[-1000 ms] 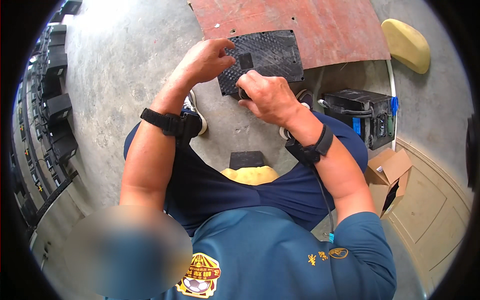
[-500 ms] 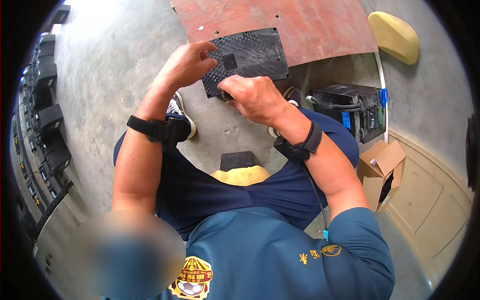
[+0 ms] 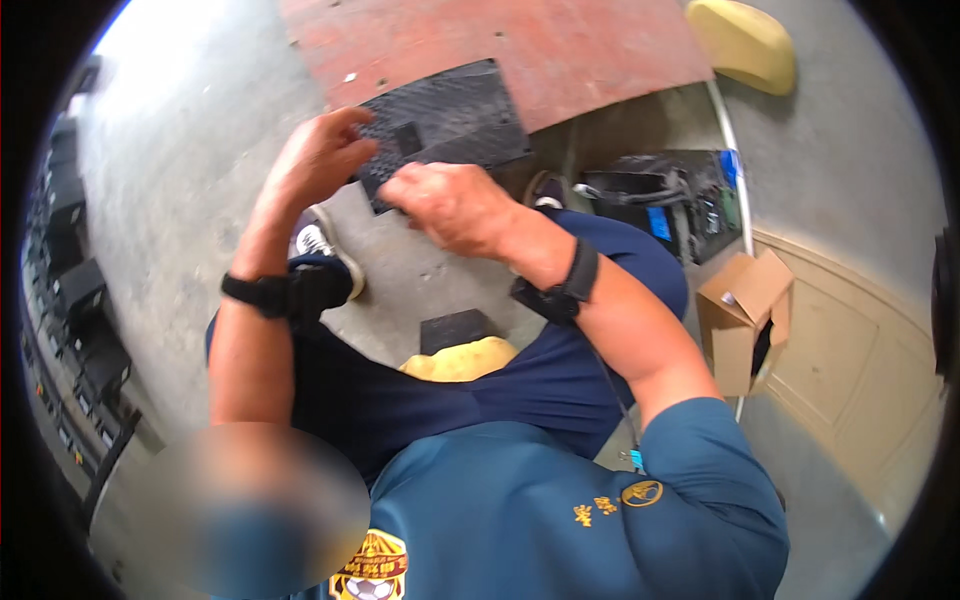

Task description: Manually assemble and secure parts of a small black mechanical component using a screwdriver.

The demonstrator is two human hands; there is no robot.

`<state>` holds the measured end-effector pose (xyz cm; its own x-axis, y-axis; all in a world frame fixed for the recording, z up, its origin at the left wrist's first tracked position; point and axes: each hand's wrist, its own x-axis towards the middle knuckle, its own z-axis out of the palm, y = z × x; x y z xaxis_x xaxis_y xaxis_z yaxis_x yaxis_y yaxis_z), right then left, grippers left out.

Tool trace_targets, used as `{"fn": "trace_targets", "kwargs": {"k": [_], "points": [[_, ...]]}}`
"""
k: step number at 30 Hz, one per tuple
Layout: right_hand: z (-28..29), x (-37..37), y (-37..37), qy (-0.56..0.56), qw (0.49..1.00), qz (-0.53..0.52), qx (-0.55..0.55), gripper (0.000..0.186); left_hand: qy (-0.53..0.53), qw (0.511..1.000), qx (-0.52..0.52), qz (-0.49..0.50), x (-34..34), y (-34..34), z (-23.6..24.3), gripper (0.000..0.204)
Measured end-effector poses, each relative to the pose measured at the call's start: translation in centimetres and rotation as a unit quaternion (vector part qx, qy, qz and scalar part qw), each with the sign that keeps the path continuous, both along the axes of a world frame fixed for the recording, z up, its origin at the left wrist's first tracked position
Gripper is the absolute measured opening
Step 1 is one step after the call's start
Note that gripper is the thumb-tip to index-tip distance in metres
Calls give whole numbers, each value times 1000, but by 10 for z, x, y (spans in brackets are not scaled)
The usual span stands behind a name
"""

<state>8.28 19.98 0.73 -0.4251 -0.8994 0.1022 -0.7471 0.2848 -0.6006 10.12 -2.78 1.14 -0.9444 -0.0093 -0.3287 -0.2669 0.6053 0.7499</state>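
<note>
A black rectangular panel (image 3: 470, 110) with a textured surface and a small dark square on it lies partly over the edge of a reddish board. My left hand (image 3: 318, 160) is at the panel's left end, its thumb and forefinger apart and close to the surface. By the near left edge, my right hand (image 3: 450, 205) is closed with its fingers bent down. Whatever those fingers hold, if anything, is hidden beneath the hand and blurred. Each wrist wears a black strap with a small device.
The worn reddish board (image 3: 590, 60) lies ahead. To the right are a black toolbox-like case (image 3: 650, 205), an open cardboard box (image 3: 745, 310) and a yellow rounded object (image 3: 745, 45). Black units (image 3: 85, 290) with cables line the left. A yellow seat (image 3: 460, 362) is below me.
The whole view has shifted, so everything appears farther left. Both hands stay close to the same parts of the panel; the right one is now blurred.
</note>
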Motion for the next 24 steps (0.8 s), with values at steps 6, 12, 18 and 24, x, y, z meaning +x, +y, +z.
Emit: {"fn": "trace_targets", "kwargs": {"k": [6,12,18,24], "points": [[-2,-4,2,16,999,-9,26,15,-4,1000,-13,-3,-4,4,0,38],[2,-4,1,20,998,-18,56,20,0,1000,-25,-1,-4,6,1,38],[-2,-3,2,21,999,-19,39,22,-3,1000,-25,-4,-4,3,-3,38],[-10,-3,0,42,999,-29,15,14,36,999,-4,-12,-3,-1,-10,37]]}}
